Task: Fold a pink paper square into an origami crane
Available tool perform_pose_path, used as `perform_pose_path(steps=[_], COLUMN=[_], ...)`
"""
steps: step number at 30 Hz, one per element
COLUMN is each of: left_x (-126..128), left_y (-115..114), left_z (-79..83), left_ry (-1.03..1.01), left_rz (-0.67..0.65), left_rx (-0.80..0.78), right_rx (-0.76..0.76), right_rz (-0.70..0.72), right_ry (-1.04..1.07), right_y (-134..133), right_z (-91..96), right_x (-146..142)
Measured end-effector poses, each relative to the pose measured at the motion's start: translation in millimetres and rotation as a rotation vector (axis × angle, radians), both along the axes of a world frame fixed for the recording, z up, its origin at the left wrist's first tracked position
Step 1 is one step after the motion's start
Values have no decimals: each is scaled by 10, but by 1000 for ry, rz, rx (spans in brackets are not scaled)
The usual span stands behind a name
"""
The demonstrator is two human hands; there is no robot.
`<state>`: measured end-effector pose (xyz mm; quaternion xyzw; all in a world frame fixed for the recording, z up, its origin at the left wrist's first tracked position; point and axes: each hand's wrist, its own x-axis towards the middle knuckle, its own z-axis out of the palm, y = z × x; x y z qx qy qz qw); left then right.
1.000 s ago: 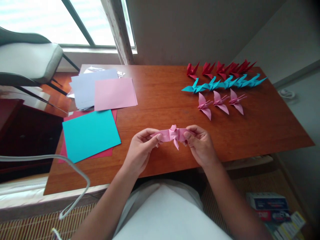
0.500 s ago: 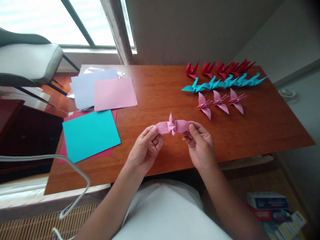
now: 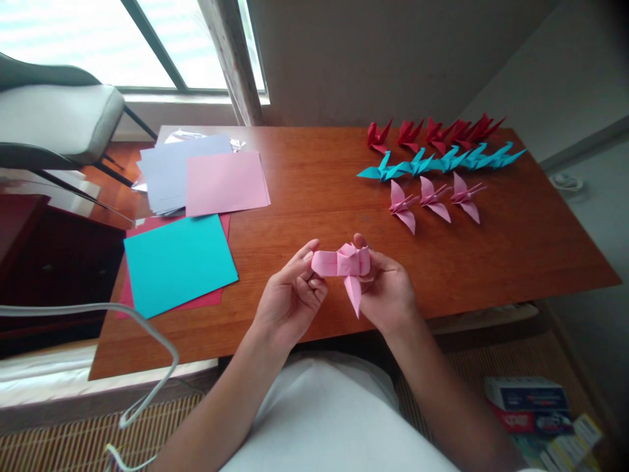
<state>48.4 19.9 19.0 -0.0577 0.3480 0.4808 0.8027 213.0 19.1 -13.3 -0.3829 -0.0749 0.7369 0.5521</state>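
A pink folded paper crane (image 3: 348, 261) is up in front of me above the table's near edge. Its left wing stretches sideways and a pointed tip hangs down. My left hand (image 3: 291, 294) is closed, with thumb and fingers at the end of that wing. On the other side, my right hand (image 3: 392, 292) grips the crane's right part, its fingers partly hidden behind the paper. Three finished pink paper cranes (image 3: 432, 200) stand beyond my right hand.
Rows of blue paper cranes (image 3: 417, 164) and red paper cranes (image 3: 437, 134) stand at the back right of the wooden table (image 3: 304, 190). Pink sheets (image 3: 226, 183), grey-blue sheets (image 3: 164, 174) and a teal sheet (image 3: 179, 265) over red paper lie left. A white cable (image 3: 162, 344) hangs at the left.
The pink crane has turned over, so its pointed tip now hangs downward instead of up. My right hand has come inward and holds it nearer its middle.
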Motion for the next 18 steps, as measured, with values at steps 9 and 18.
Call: perform_pose_path(steps=[9, 18], left_x=[0, -38], left_y=[-8, 32], left_z=[8, -90], left_ry=[-64, 52], left_rz=[18, 75], left_rx=[41, 63], right_rx=[-90, 76], right_rz=[-118, -197], right_ry=[190, -192], right_y=[-12, -13], right_z=[150, 100], right_x=[-102, -88])
